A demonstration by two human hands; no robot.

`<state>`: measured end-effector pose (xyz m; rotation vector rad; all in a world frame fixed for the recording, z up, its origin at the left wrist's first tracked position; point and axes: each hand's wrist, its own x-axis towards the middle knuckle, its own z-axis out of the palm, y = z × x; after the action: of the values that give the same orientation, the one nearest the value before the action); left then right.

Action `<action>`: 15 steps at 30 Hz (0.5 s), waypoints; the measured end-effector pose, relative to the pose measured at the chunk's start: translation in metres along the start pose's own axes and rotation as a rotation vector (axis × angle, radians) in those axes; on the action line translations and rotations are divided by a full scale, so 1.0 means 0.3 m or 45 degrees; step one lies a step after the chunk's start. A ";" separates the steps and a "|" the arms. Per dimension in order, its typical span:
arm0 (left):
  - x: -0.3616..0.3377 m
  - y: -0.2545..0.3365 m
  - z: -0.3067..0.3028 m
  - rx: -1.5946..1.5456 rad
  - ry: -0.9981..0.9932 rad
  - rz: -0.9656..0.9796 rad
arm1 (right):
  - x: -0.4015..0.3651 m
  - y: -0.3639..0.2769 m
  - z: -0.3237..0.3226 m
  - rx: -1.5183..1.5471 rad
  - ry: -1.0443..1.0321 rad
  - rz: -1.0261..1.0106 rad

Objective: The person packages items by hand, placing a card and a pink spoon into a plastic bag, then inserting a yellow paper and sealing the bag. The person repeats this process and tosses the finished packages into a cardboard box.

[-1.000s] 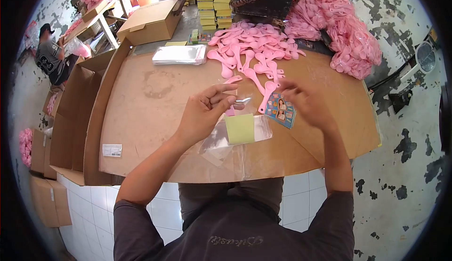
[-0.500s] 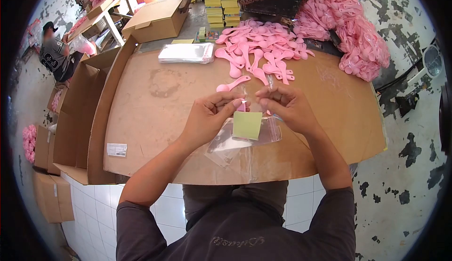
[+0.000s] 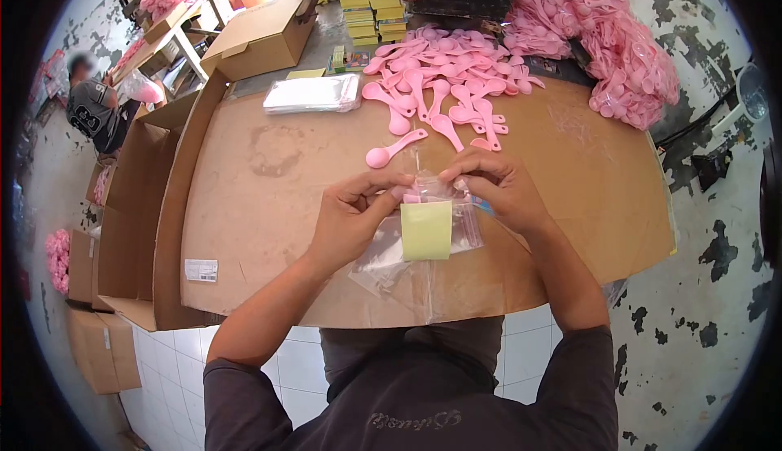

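Both hands pinch the top edge of a small clear plastic bag [image 3: 429, 184], which is stretched between them. My left hand [image 3: 358, 211] grips its left corner, thumb and forefinger closed. At the right corner, the fingers of my right hand [image 3: 497, 186] are closed on the plastic. A pale yellow-green square of paper [image 3: 426, 231] hangs at the bag's front, with a bit of pink behind its upper edge; whether the paper is inside cannot be made out. More clear bags [image 3: 379, 260] lie beneath on the cardboard. A single pink spoon [image 3: 395, 148] rests just beyond my hands.
A heap of pink spoons [image 3: 448, 68] covers the table's far side, with bagged pink spoons [image 3: 627, 68] at right. A stack of clear bags [image 3: 312, 93] lies back left, near stacked cards [image 3: 371, 3]. An open carton [image 3: 134, 215] stands left; a person [image 3: 96, 109] is beyond.
My right fingers have closed on the bag, and its top edge is now drawn up between both hands. The yellow-green paper hangs straighter and slightly lower. The view has shifted a little.
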<state>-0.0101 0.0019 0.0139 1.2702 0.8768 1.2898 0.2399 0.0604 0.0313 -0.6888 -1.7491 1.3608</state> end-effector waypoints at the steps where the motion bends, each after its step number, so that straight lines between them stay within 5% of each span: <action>1: 0.000 0.001 -0.002 0.001 -0.011 -0.018 | -0.002 -0.001 -0.006 -0.017 -0.028 -0.026; 15: 0.020 -0.024 -0.007 -0.015 -0.043 -0.186 | -0.006 0.021 -0.018 -0.090 -0.073 0.051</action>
<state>-0.0101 0.0093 0.0077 1.1936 0.9192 1.1535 0.2450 0.0635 0.0254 -0.7336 -1.8451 1.3636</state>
